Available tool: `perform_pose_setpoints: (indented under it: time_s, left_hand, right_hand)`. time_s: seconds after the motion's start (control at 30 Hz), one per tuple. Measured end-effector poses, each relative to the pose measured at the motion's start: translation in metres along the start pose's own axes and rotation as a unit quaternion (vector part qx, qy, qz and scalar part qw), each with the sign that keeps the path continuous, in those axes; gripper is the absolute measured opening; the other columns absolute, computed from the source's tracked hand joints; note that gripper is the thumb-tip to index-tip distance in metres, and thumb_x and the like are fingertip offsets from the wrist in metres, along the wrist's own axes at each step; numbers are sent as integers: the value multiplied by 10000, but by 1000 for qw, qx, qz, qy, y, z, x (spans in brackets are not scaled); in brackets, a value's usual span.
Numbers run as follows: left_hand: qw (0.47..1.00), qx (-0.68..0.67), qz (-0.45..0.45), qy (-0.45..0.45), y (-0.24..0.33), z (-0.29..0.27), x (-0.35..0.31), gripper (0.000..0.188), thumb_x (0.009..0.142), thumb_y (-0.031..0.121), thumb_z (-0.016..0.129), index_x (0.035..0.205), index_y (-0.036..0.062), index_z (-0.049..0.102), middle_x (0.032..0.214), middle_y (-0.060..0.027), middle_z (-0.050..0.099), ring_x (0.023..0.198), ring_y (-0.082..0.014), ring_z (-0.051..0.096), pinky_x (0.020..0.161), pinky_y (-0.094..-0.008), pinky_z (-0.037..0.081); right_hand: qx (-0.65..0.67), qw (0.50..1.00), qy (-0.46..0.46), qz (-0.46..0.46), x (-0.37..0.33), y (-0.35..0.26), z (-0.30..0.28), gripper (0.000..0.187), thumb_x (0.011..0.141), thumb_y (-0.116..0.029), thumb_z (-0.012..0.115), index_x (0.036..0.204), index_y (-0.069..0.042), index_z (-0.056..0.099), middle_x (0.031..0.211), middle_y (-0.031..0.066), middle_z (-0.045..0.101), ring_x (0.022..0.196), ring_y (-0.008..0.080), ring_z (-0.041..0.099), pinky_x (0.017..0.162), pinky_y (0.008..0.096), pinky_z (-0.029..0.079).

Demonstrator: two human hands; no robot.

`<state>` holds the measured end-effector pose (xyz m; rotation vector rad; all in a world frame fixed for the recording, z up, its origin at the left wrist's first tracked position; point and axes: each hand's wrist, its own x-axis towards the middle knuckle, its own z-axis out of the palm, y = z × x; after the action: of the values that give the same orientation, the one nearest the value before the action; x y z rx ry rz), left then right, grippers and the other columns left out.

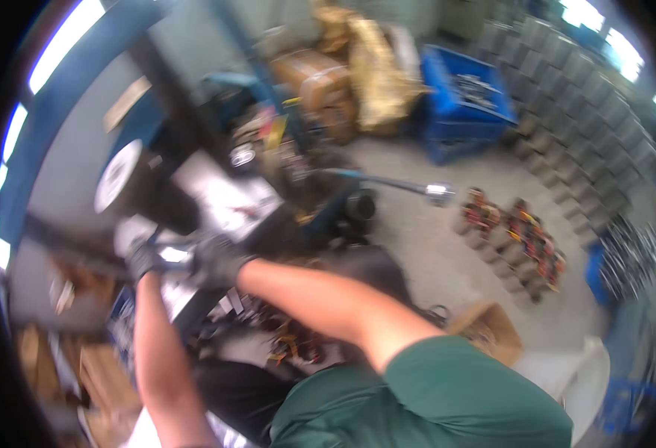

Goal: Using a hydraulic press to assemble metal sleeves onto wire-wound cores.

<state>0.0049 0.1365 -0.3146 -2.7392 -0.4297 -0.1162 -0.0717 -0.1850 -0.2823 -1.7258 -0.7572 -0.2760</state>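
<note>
My left hand (140, 252), in a grey glove with a pale front, is at the machine on the left. Close beside it is my right hand (217, 259), in a dark grey glove. Between the two gloves shows a shiny metal cylinder-like part (175, 254), and both hands appear closed on its ends. Motion blur smears the fingers. Just above the hands juts a dark round machine head (167, 198) with a white disc face (118, 176). A bright metal plate (227, 194) lies beyond my right hand.
Loose metal pieces (227, 305) lie below my hands. A blue-handled rod (387, 181) sticks out over the floor. Copper-wound motor parts (518, 231) stand to the right, near stacked grey cylinders (567, 97). A blue crate (466, 116) and cardboard box (313, 78) are at the back.
</note>
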Motion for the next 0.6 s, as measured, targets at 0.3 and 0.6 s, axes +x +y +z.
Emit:
perform_pose_setpoints:
  time_s: [0.3, 0.6]
  left_hand:
    - [983, -137, -111, 57, 45, -107, -52, 281, 936, 227, 694, 1160, 67, 749, 1226, -204, 733, 1167, -362, 708, 993, -450, 569]
    - [822, -458, -254, 222, 51, -85, -87, 341, 1052, 266, 563, 1060, -16, 755, 1002, -282, 744, 980, -438, 715, 897, -488, 530]
  right_hand:
    - [-95, 992, -55, 62, -1, -18, -17, 691, 680, -497, 898, 1169, -44, 717, 992, 215, 760, 946, 374, 746, 841, 463, 588]
    - [-210, 971, -117, -1, -14, -20, -20, 853, 629, -496, 906, 1274, -28, 602, 1081, 221, 704, 992, 402, 685, 932, 497, 551]
